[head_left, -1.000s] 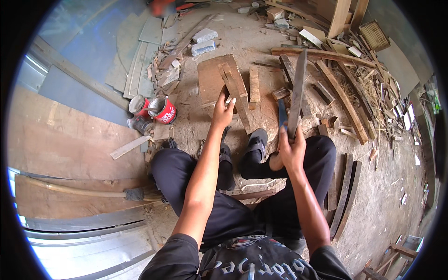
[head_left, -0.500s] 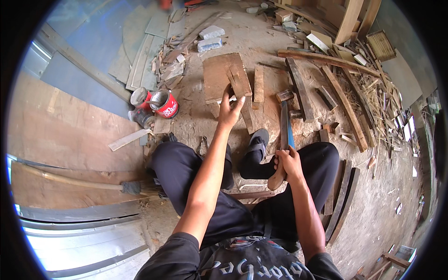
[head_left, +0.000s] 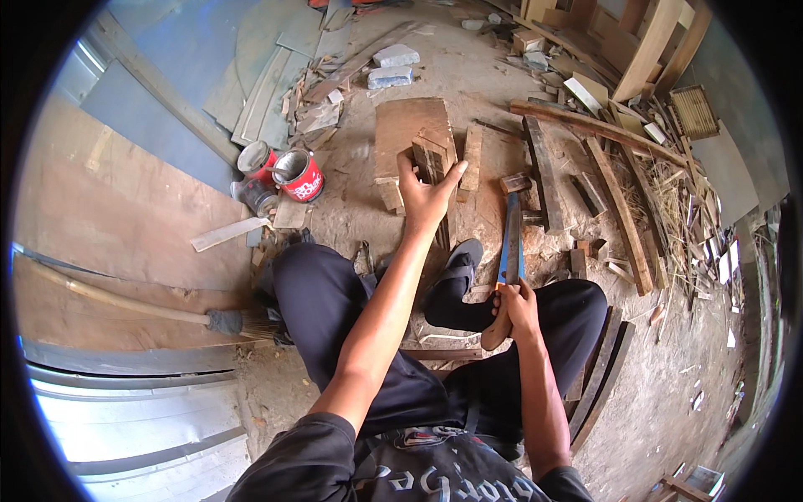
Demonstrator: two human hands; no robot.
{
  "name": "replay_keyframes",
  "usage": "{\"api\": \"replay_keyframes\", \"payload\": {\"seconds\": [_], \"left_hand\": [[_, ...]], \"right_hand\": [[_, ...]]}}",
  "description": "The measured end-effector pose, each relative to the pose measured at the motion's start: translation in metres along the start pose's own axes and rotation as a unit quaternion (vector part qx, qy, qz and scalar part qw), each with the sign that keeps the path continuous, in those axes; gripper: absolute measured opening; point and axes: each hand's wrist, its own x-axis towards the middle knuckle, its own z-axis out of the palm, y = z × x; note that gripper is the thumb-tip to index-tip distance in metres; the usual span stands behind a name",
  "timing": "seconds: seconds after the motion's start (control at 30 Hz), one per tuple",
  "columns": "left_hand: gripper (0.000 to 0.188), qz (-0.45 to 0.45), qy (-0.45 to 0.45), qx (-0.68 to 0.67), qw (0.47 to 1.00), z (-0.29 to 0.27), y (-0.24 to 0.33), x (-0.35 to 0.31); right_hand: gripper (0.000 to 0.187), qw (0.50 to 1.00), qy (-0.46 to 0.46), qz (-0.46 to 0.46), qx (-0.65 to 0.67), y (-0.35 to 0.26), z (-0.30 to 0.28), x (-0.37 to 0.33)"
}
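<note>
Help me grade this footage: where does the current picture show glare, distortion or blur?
Head view: lower left, glare whitens the metal sheet, its edges bowing; upper left, a bluish cast tints the panel; centre, left hand and right hand look fairly sharp.

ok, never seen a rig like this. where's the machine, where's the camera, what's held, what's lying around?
There's no machine: these are a person's two bare hands. The camera is a wide fisheye worn on the head, looking down, so straight edges bend near the rim.

The left hand holds a piece of wood near a flat-topped wooden block. The right hand grips a long-bladed tool by its wooden handle; a blue strip shows beside the blade.

On the floor, two red cans stand to the left, and lengths of timber and scraps lie to the right.
</note>
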Motion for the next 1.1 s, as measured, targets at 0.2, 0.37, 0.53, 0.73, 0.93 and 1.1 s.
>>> {"api": "replay_keyframes", "payload": {"seconds": [0.2,0.37,0.53,0.73,0.93,1.1], "left_hand": [[0.081,-0.004,0.024,0.17,0.985,0.003,0.015,0.018],[0.066,0.01,-0.07,0.238,0.969,-0.016,-0.022,0.001],[0.046,0.037,-0.081,0.228,0.97,-0.007,-0.026,-0.014],[0.057,-0.026,-0.094,0.228,0.969,-0.004,-0.033,-0.011],[0.074,-0.012,-0.114,0.185,0.976,-0.005,-0.04,-0.012],[0.075,-0.019,-0.122,0.18,0.976,-0.008,-0.033,-0.011]], "right_hand": [[0.016,1.0,-0.014,0.007,-0.002,-0.003,-0.008,0.001],[0.018,0.998,-0.01,0.018,-0.053,0.008,-0.016,0.005],[0.013,0.997,-0.006,0.013,-0.072,0.012,-0.023,0.006],[0.01,0.996,-0.003,-0.003,-0.085,0.01,-0.022,0.004],[0.013,0.988,-0.02,-0.047,-0.143,0.004,-0.023,-0.012],[0.042,0.971,-0.023,-0.143,-0.19,-0.031,0.004,-0.067]]}}
